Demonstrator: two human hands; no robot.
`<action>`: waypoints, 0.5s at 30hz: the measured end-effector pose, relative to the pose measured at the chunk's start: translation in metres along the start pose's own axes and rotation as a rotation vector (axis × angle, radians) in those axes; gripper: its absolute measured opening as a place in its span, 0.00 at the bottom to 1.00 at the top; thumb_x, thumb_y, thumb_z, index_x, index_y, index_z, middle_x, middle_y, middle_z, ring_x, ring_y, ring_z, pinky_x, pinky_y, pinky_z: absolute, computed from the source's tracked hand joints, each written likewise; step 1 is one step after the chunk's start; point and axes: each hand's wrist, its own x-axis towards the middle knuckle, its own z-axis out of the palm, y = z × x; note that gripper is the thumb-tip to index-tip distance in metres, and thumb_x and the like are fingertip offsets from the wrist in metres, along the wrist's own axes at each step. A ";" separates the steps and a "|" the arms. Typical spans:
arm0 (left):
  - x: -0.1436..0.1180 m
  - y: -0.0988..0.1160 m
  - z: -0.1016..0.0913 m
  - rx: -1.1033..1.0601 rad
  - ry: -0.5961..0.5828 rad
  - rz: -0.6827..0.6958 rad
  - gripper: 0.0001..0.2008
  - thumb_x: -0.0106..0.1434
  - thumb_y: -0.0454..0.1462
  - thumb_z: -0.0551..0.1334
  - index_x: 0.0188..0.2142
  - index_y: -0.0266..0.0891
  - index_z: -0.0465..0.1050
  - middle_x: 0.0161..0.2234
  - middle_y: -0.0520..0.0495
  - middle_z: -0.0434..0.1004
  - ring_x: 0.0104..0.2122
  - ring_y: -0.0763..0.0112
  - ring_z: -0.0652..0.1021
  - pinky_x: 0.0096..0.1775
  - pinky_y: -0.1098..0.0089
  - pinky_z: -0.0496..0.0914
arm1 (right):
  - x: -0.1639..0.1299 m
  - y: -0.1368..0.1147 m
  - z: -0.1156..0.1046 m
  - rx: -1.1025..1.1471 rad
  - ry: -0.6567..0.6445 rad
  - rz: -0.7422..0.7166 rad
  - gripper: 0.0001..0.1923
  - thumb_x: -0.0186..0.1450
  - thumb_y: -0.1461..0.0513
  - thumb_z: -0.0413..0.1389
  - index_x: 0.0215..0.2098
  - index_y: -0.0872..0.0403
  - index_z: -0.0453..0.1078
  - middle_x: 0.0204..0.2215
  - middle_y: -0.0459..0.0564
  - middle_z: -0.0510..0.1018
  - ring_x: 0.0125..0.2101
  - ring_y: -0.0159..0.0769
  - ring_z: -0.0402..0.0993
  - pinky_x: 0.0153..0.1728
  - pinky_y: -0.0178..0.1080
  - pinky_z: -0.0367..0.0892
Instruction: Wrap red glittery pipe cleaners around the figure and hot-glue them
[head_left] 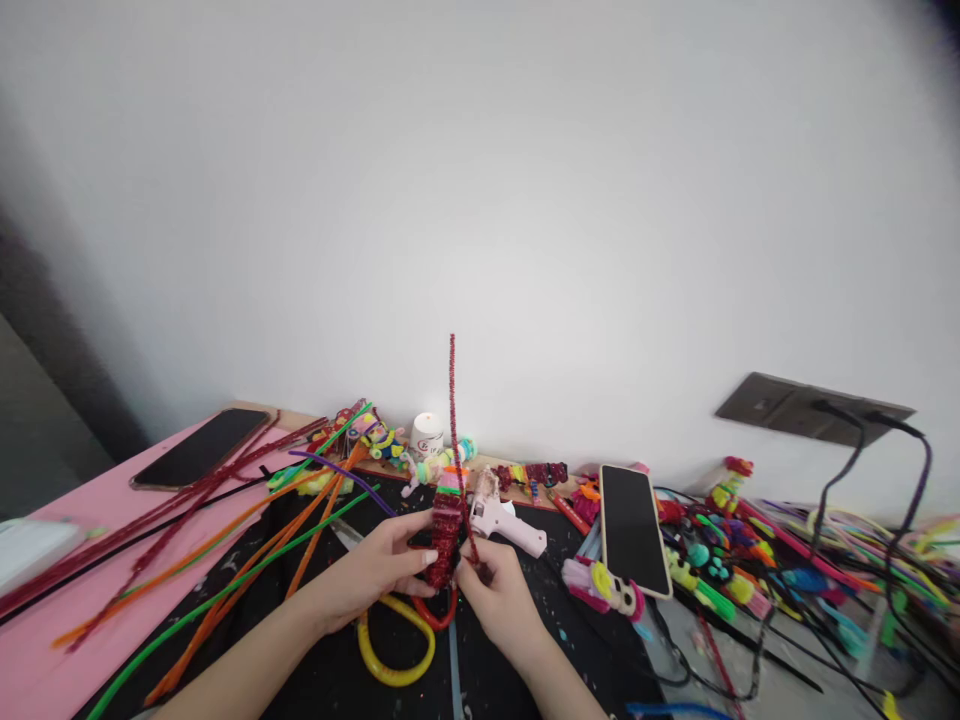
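The left hand (371, 570) grips a small dark red coil (445, 535) of glittery pipe cleaner, its fingers (420, 558) closed on the coil's left side. The right hand (499, 600) sits at the coil's four o'clock, fingers pinched on the foot of a red stem (453, 420) that rises straight up toward twelve o'clock from the coil. Both hands are clenched on the work, neither released. The coil hovers just above the black mat (315, 650) on the tabletop (45, 640), near the middle of the lower frame.

By my reading, the step in hand is winding the stem onto the coil. To do it well, the left hand should hold the coil steady and not squeeze it flat, while the right pinches close to the winding point so each turn lies snug against the last. The long free end will whip about; keeping it upright should keep it clear of the glue gun (510, 525) at the coil's two o'clock.

A yellow loop (396, 655) lies on the mat at six o'clock, below the hands. Loose orange and green stems (247, 560) fan out at nine o'clock. A phone (634, 530) lies at three o'clock, another phone (201, 448) at ten o'clock on the pink part of the tabletop.
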 end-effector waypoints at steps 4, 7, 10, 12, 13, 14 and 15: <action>0.001 0.000 0.000 0.002 0.012 -0.006 0.24 0.56 0.37 0.65 0.54 0.45 0.67 0.44 0.47 0.77 0.39 0.69 0.76 0.39 0.69 0.74 | -0.001 -0.001 -0.001 -0.018 0.003 -0.010 0.13 0.62 0.63 0.48 0.20 0.54 0.55 0.18 0.40 0.56 0.21 0.27 0.50 0.23 0.32 0.50; 0.001 0.001 0.001 0.017 0.017 -0.006 0.25 0.56 0.38 0.65 0.54 0.45 0.67 0.45 0.46 0.77 0.39 0.69 0.76 0.39 0.69 0.74 | -0.002 0.001 -0.001 -0.024 0.007 -0.007 0.13 0.62 0.64 0.48 0.20 0.54 0.55 0.18 0.40 0.56 0.21 0.27 0.50 0.22 0.32 0.50; 0.000 0.002 0.002 0.026 0.023 -0.006 0.25 0.56 0.38 0.65 0.54 0.46 0.67 0.45 0.46 0.77 0.39 0.68 0.76 0.39 0.69 0.74 | -0.002 0.002 -0.001 -0.017 0.001 -0.006 0.13 0.62 0.64 0.48 0.20 0.54 0.55 0.18 0.40 0.56 0.21 0.27 0.50 0.22 0.32 0.50; -0.001 0.002 0.002 0.029 0.020 -0.006 0.25 0.56 0.38 0.65 0.54 0.46 0.66 0.45 0.46 0.77 0.40 0.68 0.76 0.39 0.68 0.74 | -0.002 0.003 0.000 -0.020 0.003 -0.009 0.13 0.62 0.64 0.48 0.20 0.54 0.56 0.18 0.40 0.57 0.21 0.27 0.50 0.23 0.32 0.50; -0.001 0.002 0.002 0.029 0.016 -0.005 0.26 0.56 0.38 0.65 0.54 0.46 0.66 0.45 0.46 0.77 0.40 0.67 0.76 0.39 0.68 0.74 | -0.002 0.003 0.000 -0.025 0.006 -0.010 0.13 0.62 0.64 0.48 0.20 0.54 0.56 0.19 0.40 0.57 0.21 0.27 0.50 0.23 0.32 0.50; -0.001 0.002 0.002 0.029 0.013 -0.004 0.26 0.56 0.38 0.65 0.55 0.46 0.66 0.45 0.46 0.77 0.40 0.67 0.76 0.39 0.68 0.74 | -0.002 0.003 0.000 -0.029 0.008 -0.012 0.13 0.62 0.64 0.48 0.20 0.54 0.56 0.19 0.40 0.57 0.21 0.27 0.50 0.23 0.32 0.51; -0.001 0.002 0.002 0.029 0.012 -0.004 0.26 0.56 0.38 0.65 0.55 0.46 0.66 0.45 0.46 0.77 0.40 0.67 0.76 0.38 0.68 0.74 | -0.002 0.003 0.000 -0.032 0.008 -0.014 0.13 0.62 0.64 0.48 0.20 0.54 0.56 0.18 0.40 0.57 0.21 0.27 0.50 0.23 0.32 0.51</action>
